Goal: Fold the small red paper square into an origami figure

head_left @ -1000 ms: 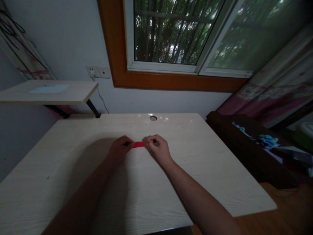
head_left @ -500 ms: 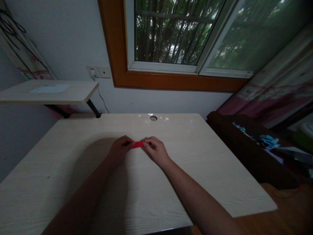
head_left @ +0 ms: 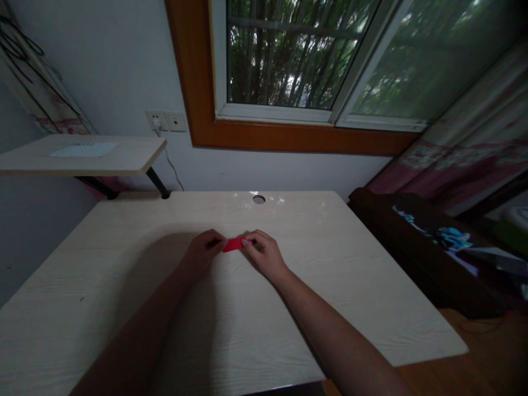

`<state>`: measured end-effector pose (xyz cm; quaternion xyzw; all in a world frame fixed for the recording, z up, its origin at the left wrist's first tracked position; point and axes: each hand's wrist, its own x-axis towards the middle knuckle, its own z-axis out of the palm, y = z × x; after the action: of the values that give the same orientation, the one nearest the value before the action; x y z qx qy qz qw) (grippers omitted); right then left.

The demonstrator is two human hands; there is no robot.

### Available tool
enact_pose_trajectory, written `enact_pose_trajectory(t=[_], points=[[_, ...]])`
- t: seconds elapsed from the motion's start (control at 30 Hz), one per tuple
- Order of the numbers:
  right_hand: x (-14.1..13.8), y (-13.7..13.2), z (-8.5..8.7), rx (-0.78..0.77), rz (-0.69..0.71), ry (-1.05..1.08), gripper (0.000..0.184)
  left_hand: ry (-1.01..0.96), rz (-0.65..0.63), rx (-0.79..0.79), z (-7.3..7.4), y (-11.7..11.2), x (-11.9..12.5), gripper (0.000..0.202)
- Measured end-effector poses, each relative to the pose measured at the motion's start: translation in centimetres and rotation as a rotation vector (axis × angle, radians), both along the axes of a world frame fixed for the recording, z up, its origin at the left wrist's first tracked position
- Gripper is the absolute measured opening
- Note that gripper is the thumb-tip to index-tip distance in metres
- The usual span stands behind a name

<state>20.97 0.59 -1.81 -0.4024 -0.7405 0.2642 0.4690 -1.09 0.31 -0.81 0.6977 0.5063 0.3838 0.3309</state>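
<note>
A small red strip of paper point(head_left: 233, 244) lies on the pale wooden desk point(head_left: 124, 286), near its middle. My left hand point(head_left: 202, 251) pinches the strip's left end with curled fingers. My right hand point(head_left: 264, 253) pinches the right end, fingertips pressed on the paper. Both hands rest low on the desk surface, close together, and most of the strip is hidden between the fingers.
A cable hole point(head_left: 258, 199) sits at the desk's far edge. A raised side shelf point(head_left: 82, 154) with a white sheet stands at the left. Wall sockets point(head_left: 165, 121) and a window point(head_left: 297, 55) are behind. A dark bed frame point(head_left: 412, 247) with clutter runs along the right.
My right hand has slid left along the red strip, so less of the paper shows between the hands. The left hand has stayed in place.
</note>
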Motion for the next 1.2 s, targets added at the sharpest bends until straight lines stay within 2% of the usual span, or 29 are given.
enact_pose_trajectory(t=[0.53,0.8,1.2], points=[[0.04,-0.03,0.14,-0.049,-0.046,0.026,0.014,-0.032,0.05,0.014,-0.17,0.06,-0.18,0.018],[0.01,-0.04,0.33,-0.046,-0.034,0.033,0.013,-0.033,0.048,0.003,-0.78,0.35,-0.39,0.016],[0.01,0.02,0.3,-0.076,-0.088,0.078,0.015,-0.066,0.08,-0.004,-0.55,0.21,-0.41,0.016]])
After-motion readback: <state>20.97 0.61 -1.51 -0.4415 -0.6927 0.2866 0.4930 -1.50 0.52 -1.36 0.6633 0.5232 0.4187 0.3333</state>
